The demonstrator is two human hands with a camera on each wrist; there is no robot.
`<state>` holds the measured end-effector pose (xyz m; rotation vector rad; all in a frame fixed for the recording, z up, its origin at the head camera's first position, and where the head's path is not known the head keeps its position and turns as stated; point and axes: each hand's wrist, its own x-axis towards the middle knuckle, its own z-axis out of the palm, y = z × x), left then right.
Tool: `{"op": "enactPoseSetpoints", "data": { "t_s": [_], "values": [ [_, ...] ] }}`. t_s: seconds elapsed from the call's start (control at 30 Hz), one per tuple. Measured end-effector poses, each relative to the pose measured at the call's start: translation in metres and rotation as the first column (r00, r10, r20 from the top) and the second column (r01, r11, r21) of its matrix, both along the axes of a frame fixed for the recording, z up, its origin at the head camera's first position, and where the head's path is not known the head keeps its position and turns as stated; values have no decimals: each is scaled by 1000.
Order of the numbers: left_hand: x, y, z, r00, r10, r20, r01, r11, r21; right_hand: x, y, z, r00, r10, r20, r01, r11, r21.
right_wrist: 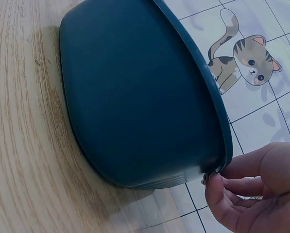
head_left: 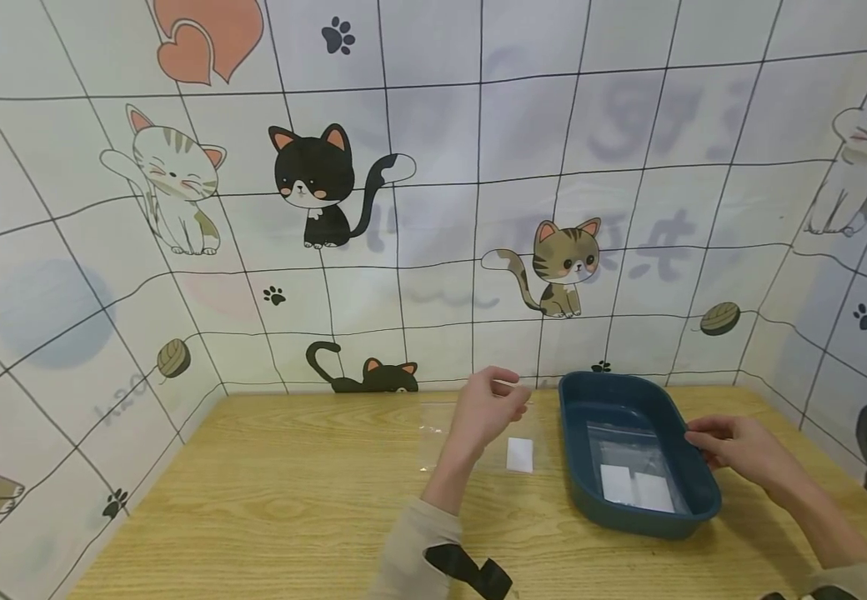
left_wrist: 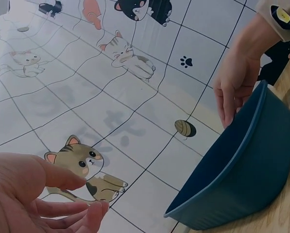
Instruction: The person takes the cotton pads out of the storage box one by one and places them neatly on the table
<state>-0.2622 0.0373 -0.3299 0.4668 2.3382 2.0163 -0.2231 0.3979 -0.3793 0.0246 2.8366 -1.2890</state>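
Note:
A dark blue plastic basin (head_left: 579,492) stands on the table. My right hand (head_left: 749,450) pinches its right rim, and the right wrist view shows the thumb and fingers (right_wrist: 242,167) at the rim's edge. Inside the basin lies a clear plastic bag (head_left: 624,442) with two white cards or labels (head_left: 634,487) showing. My left hand (head_left: 488,407) hovers left of the basin, fingers loosely bent and holding nothing, as the left wrist view also shows. Below it a flat clear plastic bag (head_left: 433,454) with one white rectangle (head_left: 519,455) lies on the table, partly hidden by the hand and forearm.
The wood-grain table (head_left: 268,492) stretches left and in front of the basin. White sheeting (head_left: 433,225) with printed cats and grid lines encloses the back and both sides, close behind the basin. Dark straps (head_left: 471,571) cross the sleeve of the left arm.

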Motion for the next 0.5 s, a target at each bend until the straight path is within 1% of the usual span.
{"op": "enactPoseSetpoints", "data": {
  "t_s": [0.27, 0.4, 0.5],
  "values": [
    [8, 15, -1, 999, -41, -16, 41, 999, -13, -1, 1, 1, 1000, -10, 13, 10, 1000, 19],
    [10, 23, -3, 998, -55, -15, 54, 998, -22, 0, 0, 1, 1000, -9, 9, 9, 1000, 18],
    [11, 30, -4, 998, -67, -15, 66, 997, -46, 1, 0, 2, 1000, -6, 0, 6, 1000, 16]
  ]
}}
